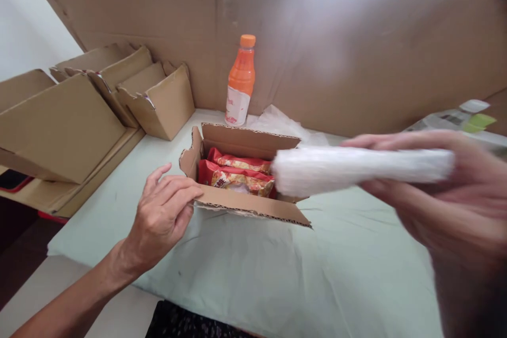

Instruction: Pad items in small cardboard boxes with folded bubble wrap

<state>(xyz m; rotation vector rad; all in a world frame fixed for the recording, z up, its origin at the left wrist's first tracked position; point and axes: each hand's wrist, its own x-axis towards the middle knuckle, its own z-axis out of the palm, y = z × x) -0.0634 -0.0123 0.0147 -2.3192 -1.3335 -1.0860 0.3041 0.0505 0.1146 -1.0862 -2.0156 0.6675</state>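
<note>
A small open cardboard box (257,205) sits on the pale green cloth, its front flap leaning outward. Inside lie red snack packets (241,182) with yellow-orange pictures on them. My left hand (160,216) is closed on the left end of the box's front flap, fingertips over the edge and the thumb beneath. To the right, my right hand (443,200) grips a flat white bundle (317,171) between thumb and fingers. Blurred by motion, the bundle's material cannot be made out. Its left end hangs over the right part of the box and hides what is there.
Behind the box stands an orange-capped bottle (240,84), with crumpled clear plastic (273,119) beside it. Several cardboard boxes (170,100) stand at left. A clear bottle (455,116) with a white cap is at right. A tall cardboard panel (166,5) closes off the back.
</note>
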